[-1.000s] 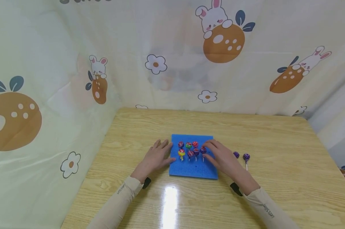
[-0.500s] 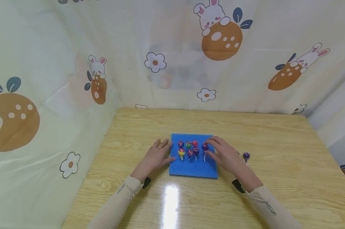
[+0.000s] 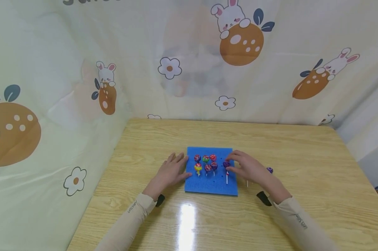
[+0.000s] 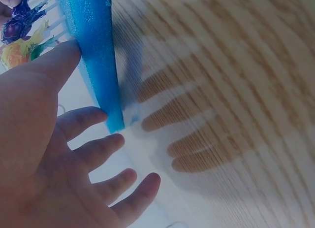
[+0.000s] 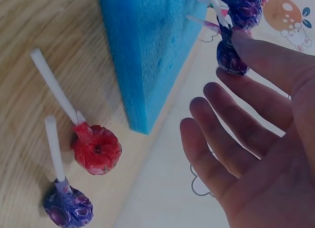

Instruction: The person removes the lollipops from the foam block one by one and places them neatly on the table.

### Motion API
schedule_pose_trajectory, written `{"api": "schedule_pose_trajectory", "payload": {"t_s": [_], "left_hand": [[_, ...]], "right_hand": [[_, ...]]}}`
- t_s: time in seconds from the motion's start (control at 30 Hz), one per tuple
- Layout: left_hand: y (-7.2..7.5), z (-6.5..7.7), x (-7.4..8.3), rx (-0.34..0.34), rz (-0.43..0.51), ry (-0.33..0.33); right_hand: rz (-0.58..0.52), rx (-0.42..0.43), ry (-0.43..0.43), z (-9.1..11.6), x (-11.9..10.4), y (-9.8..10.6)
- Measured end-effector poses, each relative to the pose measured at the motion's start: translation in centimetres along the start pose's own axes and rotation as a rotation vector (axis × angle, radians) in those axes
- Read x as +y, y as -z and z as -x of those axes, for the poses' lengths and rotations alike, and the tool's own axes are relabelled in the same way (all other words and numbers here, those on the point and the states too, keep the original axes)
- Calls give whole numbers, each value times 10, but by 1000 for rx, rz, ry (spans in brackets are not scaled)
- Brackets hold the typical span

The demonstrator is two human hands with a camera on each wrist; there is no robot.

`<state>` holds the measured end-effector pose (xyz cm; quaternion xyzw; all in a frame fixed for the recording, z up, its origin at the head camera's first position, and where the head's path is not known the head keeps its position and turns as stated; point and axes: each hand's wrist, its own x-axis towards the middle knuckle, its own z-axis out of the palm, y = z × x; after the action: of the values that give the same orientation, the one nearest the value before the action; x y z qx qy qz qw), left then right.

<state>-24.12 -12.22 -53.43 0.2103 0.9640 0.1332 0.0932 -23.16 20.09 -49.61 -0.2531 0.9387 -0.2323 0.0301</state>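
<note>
A blue foam board (image 3: 212, 188) lies on the table with several wrapped lollipops standing upright in it, among them a yellow one (image 3: 198, 167), a green one (image 3: 206, 159) and a red one (image 3: 213, 157). My right hand (image 3: 250, 169) pinches a purple lollipop (image 5: 230, 58) by its wrapped head between thumb and index finger, over the board's right part. Its white stick points down, apparently free of the foam. My left hand (image 3: 171, 171) rests at the board's left edge, fingers spread and thumb touching the foam (image 4: 93, 46).
Right of the board, a red-wrapped lollipop (image 5: 98, 149) and a purple-wrapped lollipop (image 5: 69, 206) lie on the wooden table (image 3: 302, 153). Small holes show in the foam's right part. A printed curtain (image 3: 189, 87) hangs behind the table.
My right hand has drawn the purple lollipop up out of the foam and shifted it slightly right, exposing its stick. My left hand has stayed in place.
</note>
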Motion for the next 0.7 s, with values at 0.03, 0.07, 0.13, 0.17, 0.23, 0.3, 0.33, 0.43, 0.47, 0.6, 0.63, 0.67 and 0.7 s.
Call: {"api": "schedule_pose_trajectory", "payload": {"t_s": [0.03,0.07,0.13,0.17,0.23,0.3,0.33,0.43,0.47,0.6,0.63,0.67,0.7], "left_hand": [[0,0,0,2,1,0],[0,0,0,3,1,-1],[0,0,0,4,4,1],[1,-1,-1,2,3,0],[2,-3,-2,0,5,0],[4,-4,-3,-1,7,-4],[5,-5,-4,-1,7,-6],[8,-7,-6,-2,11,-14],[9,-8,-6,-3,13,-16],[11,-12,-9,-12,16,-17],[12,-13,-10,-14,17,-16],[11,-13,-10,-15,17,-15],[11,-13,-10,-15,16,-15]], "right_hand": [[-11,-18,-8,-1,1,1],[-23,-32,-14,-1,2,2],[-35,-53,-12,-2,4,4],[-41,-60,-10,-3,5,5],[-51,-73,3,-5,6,6],[-57,-82,21,-7,7,8],[-59,-85,27,-8,7,9],[-74,-96,36,-9,8,12],[-77,-98,39,-10,8,14],[-89,-96,48,-11,9,17],[-90,-94,51,-11,9,18],[-91,-92,55,-11,9,18],[-91,-90,57,-10,10,18]]}}
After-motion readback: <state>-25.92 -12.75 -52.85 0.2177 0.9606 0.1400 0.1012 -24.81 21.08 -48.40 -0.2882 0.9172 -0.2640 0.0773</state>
